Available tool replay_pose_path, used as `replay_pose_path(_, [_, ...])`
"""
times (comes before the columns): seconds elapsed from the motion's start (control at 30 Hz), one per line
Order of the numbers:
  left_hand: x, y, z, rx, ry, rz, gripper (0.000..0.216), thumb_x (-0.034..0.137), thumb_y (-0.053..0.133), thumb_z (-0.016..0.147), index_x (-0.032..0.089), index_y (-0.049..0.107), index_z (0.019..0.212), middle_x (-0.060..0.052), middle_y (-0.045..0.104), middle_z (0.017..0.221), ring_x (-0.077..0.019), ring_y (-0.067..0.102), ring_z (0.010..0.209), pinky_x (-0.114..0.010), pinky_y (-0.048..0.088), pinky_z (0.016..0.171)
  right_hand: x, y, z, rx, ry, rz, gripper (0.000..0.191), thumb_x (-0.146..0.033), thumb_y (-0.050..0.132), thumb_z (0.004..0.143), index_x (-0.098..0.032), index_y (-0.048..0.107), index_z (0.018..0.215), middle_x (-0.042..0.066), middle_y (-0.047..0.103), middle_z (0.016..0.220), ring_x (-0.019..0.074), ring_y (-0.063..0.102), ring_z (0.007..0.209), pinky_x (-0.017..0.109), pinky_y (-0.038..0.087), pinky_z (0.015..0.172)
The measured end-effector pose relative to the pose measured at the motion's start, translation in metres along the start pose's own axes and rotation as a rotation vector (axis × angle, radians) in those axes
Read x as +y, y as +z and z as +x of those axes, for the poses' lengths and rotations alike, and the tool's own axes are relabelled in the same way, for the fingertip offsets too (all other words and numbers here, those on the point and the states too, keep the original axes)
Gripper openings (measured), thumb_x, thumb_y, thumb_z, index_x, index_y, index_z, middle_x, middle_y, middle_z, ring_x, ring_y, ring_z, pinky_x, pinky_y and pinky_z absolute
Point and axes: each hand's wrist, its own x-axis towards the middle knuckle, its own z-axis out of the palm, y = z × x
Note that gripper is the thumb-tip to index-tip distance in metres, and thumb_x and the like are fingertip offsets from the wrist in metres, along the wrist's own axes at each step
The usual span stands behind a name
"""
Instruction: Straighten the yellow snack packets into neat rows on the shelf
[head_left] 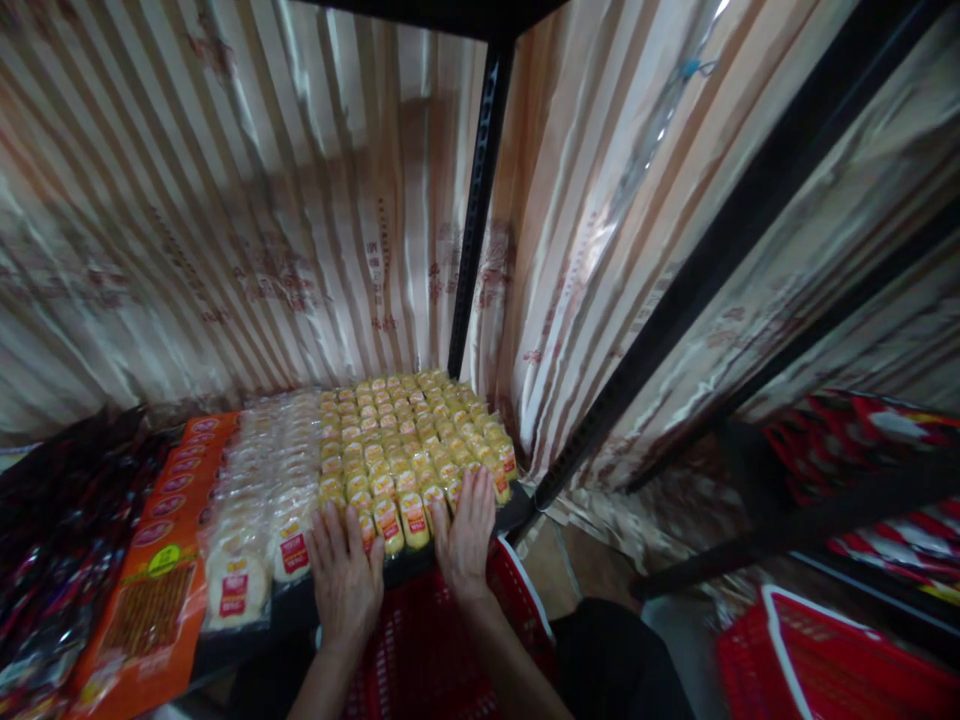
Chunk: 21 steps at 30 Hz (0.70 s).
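Note:
Rows of small yellow packets with red labels point(409, 430) fill the right part of a black shelf point(300, 605). My left hand point(345, 570) lies flat with fingers stretched on the front row of these packets, near where they meet the white packets point(259, 500). My right hand point(466, 535) also lies flat, fingers together and extended, on the front right of the yellow packets. Neither hand holds anything.
Orange snack packs point(161, 580) and dark packs point(52, 540) lie at the left of the shelf. A black upright post point(476, 210) stands behind. Striped paper covers the walls. Red baskets sit below point(427, 650) and at right point(825, 660).

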Motion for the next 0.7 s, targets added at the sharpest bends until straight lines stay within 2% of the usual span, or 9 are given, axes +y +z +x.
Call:
replay_pose_path(0.13, [0.000, 0.000, 0.006, -0.020, -0.020, -0.016, 0.050, 0.028, 0.044, 0.086, 0.005, 0.040, 0.131, -0.024, 0.018, 0.149, -0.0365, 0.003, 0.139, -0.062, 0.020, 0.106, -0.005, 0.008, 0.001, -0.035, -0.007, -0.070, 0.072, -0.046, 0.038, 0.090, -0.007, 0.012, 0.145, 0.022, 0.011, 0.151, 0.0335, 0.008, 0.139, 0.056, 0.025, 0.104])
replay_pose_path(0.33, [-0.002, 0.006, 0.011, -0.044, -0.020, 0.006, 0.049, 0.033, 0.045, 0.086, 0.010, 0.045, 0.128, -0.023, 0.027, 0.146, -0.0367, 0.002, 0.139, -0.064, 0.023, 0.104, -0.014, 0.015, 0.004, -0.050, 0.017, -0.122, 0.071, -0.049, 0.041, 0.089, -0.006, 0.022, 0.142, 0.024, 0.005, 0.151, 0.0358, 0.008, 0.138, 0.058, 0.026, 0.102])
replay_pose_path(0.47, [-0.004, 0.012, 0.009, -0.046, -0.001, 0.012, 0.055, 0.036, 0.046, 0.085, 0.006, 0.040, 0.131, -0.026, 0.025, 0.146, -0.0375, 0.005, 0.138, -0.063, 0.023, 0.104, -0.016, 0.017, 0.004, -0.054, 0.015, -0.127, 0.071, -0.049, 0.042, 0.088, -0.006, 0.025, 0.141, 0.025, 0.009, 0.150, 0.0360, 0.010, 0.138, 0.058, 0.027, 0.102])
replay_pose_path(0.7, [-0.003, 0.015, 0.010, -0.017, -0.002, -0.038, 0.062, 0.032, 0.045, 0.086, 0.014, 0.023, 0.141, -0.021, 0.016, 0.150, -0.0358, 0.009, 0.139, -0.062, 0.022, 0.106, -0.018, 0.017, 0.004, -0.049, 0.021, -0.107, 0.071, -0.052, 0.041, 0.087, -0.004, 0.032, 0.138, 0.025, 0.011, 0.150, 0.0364, 0.009, 0.138, 0.057, 0.027, 0.103])
